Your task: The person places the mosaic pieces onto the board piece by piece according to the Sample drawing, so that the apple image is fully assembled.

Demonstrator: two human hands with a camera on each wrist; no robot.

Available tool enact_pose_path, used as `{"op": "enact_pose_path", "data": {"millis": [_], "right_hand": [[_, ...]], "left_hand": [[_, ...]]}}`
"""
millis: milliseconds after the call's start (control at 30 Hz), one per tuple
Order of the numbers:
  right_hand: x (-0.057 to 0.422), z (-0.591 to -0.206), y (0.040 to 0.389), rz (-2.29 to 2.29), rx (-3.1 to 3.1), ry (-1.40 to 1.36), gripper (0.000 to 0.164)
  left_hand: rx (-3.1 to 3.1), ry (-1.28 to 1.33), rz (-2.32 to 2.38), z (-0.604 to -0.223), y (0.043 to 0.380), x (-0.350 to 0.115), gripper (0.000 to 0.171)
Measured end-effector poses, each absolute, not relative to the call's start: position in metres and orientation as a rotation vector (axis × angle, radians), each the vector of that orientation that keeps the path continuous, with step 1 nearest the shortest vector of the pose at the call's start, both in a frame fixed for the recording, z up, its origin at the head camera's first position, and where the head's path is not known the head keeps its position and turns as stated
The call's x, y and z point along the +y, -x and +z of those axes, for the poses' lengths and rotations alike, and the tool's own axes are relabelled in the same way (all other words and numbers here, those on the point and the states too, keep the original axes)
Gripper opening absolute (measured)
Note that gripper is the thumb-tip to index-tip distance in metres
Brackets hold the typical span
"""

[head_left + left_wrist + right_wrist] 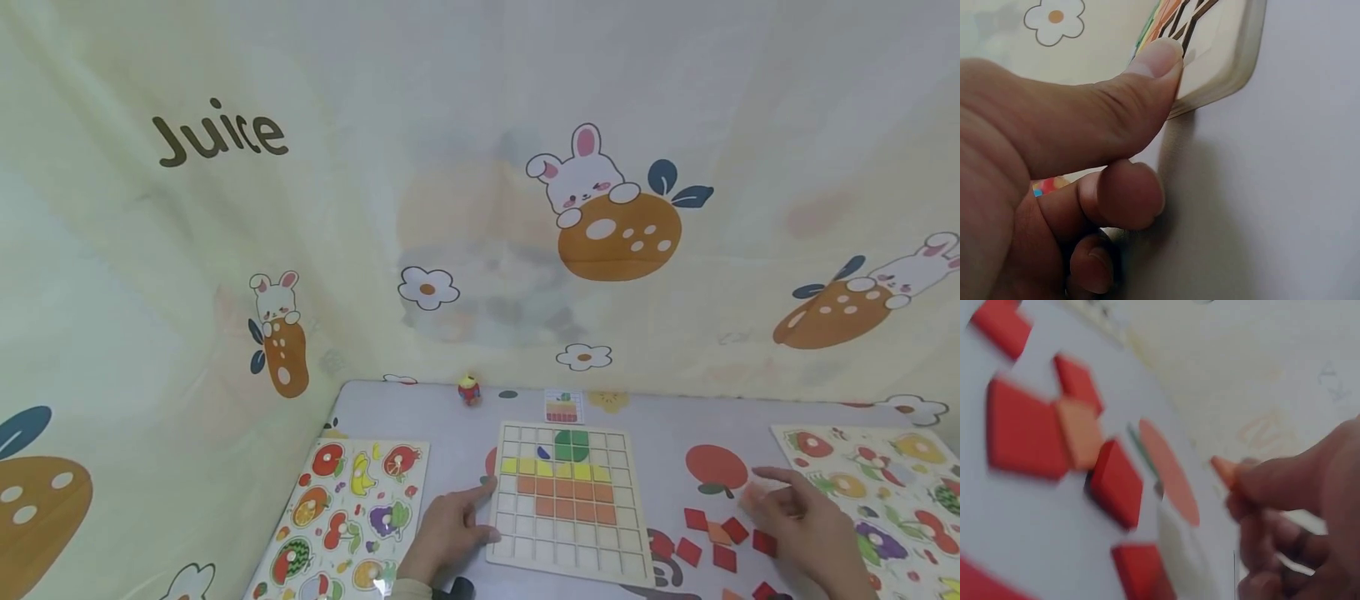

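A pale grid board lies on the table, bearing green pieces at the top, a small blue piece, a row of yellow tiles and two rows of orange tiles below. My left hand is at the board's left edge, index finger stretched along it and thumb resting on the rim near a corner. Off to the right, my right hand pinches a small orange tile between thumb and fingers, raised above loose red tiles and orange tiles.
A small card with a coloured grid picture lies behind the board, beside a little red-and-yellow figure. Fruit puzzle boards flank the space, one left and one right. Printed cloth walls rise behind and at left.
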State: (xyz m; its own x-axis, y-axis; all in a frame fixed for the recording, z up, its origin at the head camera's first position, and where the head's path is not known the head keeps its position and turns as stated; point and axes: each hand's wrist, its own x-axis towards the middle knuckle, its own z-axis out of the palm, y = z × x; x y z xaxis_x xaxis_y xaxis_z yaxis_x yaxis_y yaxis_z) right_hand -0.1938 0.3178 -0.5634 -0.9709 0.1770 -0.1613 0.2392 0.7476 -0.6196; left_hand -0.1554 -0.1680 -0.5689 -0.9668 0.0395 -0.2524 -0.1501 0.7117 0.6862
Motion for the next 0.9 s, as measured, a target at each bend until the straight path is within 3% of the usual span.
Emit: {"op": "enact_pose_path", "data": {"millis": [433,900], "right_hand": [[0.282,-0.539,0.184,-1.659,2.733,-0.615,0.060],[0.160,-0.551,0.197,-1.743,2.817,-0.253,0.039]], "left_hand": [[2.650,0.128,1.113,-0.569,0.155,-0.167,0.072],[2.643,0.134,1.107,-0.570,0.156,-0.169,0.072]]}}
